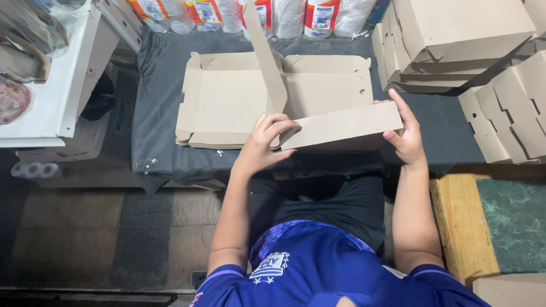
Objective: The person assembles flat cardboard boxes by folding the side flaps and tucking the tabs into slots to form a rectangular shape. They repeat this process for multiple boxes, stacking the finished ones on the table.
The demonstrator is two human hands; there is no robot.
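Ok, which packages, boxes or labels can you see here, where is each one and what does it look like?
Half-folded box: brown cardboard, held at both ends by left hand and right hand.
Flat blanks: brown stack on the dark table.
Folded boxes: brown pile, top right.
Wrapped rolls: clear plastic with red-orange and white labels, along the far edge.
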